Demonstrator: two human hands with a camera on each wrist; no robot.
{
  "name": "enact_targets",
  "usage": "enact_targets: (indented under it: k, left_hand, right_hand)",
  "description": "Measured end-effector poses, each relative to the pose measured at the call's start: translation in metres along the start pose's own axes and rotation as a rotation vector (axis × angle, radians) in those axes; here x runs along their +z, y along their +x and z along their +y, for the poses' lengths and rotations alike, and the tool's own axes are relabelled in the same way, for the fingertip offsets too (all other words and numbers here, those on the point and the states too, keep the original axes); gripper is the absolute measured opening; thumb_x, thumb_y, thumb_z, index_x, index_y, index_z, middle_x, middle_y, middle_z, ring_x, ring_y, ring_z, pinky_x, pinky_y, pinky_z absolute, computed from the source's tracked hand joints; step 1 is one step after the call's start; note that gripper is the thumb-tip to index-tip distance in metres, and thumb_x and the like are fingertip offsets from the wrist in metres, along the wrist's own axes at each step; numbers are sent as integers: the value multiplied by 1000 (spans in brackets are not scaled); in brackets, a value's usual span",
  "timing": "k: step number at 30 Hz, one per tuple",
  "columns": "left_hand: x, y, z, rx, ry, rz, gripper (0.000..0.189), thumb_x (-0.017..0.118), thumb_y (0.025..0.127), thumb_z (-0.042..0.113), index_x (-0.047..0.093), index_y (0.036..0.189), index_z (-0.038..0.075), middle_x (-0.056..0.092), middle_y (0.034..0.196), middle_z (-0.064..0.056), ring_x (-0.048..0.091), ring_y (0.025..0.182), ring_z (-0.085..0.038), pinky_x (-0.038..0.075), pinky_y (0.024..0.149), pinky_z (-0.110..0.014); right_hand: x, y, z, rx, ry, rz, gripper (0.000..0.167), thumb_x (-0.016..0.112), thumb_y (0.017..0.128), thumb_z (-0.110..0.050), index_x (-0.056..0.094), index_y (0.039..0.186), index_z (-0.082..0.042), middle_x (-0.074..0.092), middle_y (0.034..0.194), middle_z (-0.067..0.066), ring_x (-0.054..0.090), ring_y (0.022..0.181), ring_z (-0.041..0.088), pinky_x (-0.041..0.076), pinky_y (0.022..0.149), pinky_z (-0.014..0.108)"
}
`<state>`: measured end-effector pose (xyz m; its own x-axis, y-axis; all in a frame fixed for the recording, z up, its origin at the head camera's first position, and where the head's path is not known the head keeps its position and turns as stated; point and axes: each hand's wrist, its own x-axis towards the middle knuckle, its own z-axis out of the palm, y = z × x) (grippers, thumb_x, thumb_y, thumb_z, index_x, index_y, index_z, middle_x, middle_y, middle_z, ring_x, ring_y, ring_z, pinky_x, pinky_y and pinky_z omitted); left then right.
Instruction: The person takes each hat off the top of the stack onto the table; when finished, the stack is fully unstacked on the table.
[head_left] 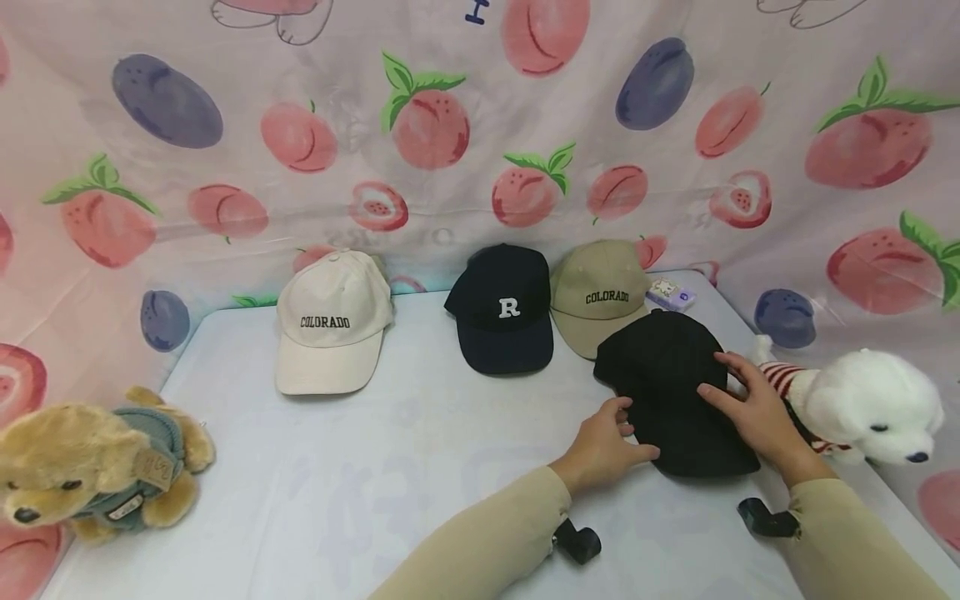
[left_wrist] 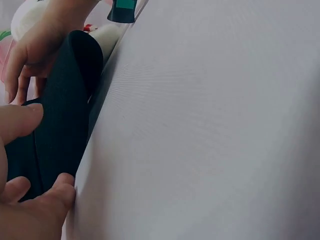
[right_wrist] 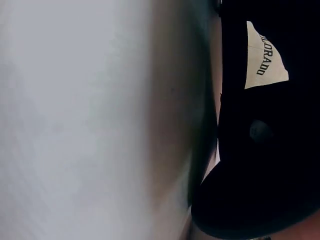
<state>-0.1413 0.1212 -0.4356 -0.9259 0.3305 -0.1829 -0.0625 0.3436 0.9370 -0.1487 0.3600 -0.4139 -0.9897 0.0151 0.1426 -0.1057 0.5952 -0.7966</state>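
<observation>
A plain black baseball cap [head_left: 667, 387] lies brim toward me at the right of the white table [head_left: 450, 500]. My left hand [head_left: 600, 446] is at its left side, fingertips near the crown and thumb close to the brim's edge. In the left wrist view, spread fingers [left_wrist: 62, 192] lie against the dark cap [left_wrist: 65, 95]. My right hand [head_left: 765, 417] is at the cap's other side, fingertips and thumb apart over the crown. Under the brim [right_wrist: 250, 210], the right wrist view looks into the cap; a beige patch with lettering shows through its back opening.
Behind it a tan COLORADO cap [head_left: 600, 292] is partly covered. Farther left stand a navy cap [head_left: 504, 312] marked R and a cream COLORADO cap [head_left: 333, 325]. A white plush dog [head_left: 870, 404] sits right, a brown one [head_left: 112, 467] left. A small purple packet [head_left: 670, 294] lies behind.
</observation>
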Motion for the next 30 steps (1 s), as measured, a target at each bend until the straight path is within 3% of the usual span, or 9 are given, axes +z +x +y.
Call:
enact_targets:
  k: [4,9,13,16,20,23,30]
  left_hand:
    - [-3,-2,-2,20,-19,-26,67,86,79,18,54,138,15,61,130,1,62,110,-4,46,95,-21]
    - [-18,-7,-5,24,-74,-59,65,84,82,21,54,139,17,58,136,4,61,113,-4,47,95,-22]
    - [-44,-12,-4,56,-93,-76,67,82,84,22,51,143,16,53,145,0,57,120,-8,48,95,-25]
    - [-66,-17,-3,80,-78,-79,70,81,85,23,48,146,14,49,148,-3,55,124,-11,49,95,-29]
    - [-95,-25,-4,109,-30,-68,72,80,86,27,46,148,15,47,150,-5,54,127,-16,49,97,-34]
    - [-116,-32,-6,144,4,-47,72,79,87,28,45,149,15,46,150,-6,52,129,-19,47,101,-38]
    - [-164,-52,-13,232,28,7,72,77,88,24,42,149,8,45,150,-10,48,134,-28,40,108,-45]
  right_hand:
    - [2,0,-1,-47,22,22,63,64,99,-17,34,148,8,27,153,35,25,139,49,30,88,2]
    - [2,-4,-7,-97,4,38,62,65,97,-13,35,148,9,29,152,35,24,140,51,26,101,9]
    - [0,-8,-13,-125,-15,50,63,65,97,-10,34,148,9,29,152,34,23,142,48,22,106,11]
    - [1,-9,-19,-161,-17,70,62,65,96,-8,34,148,8,30,152,33,24,147,21,21,104,6]
    - [6,-9,-32,-223,3,104,62,68,92,-1,37,146,8,32,151,30,26,135,-6,21,102,4]
    - [12,-8,-44,-289,30,130,62,69,88,6,41,143,9,37,149,24,30,133,-5,25,102,5]
    - [31,-4,-71,-426,71,152,61,70,81,17,47,137,10,43,143,-11,42,125,-1,38,95,8]
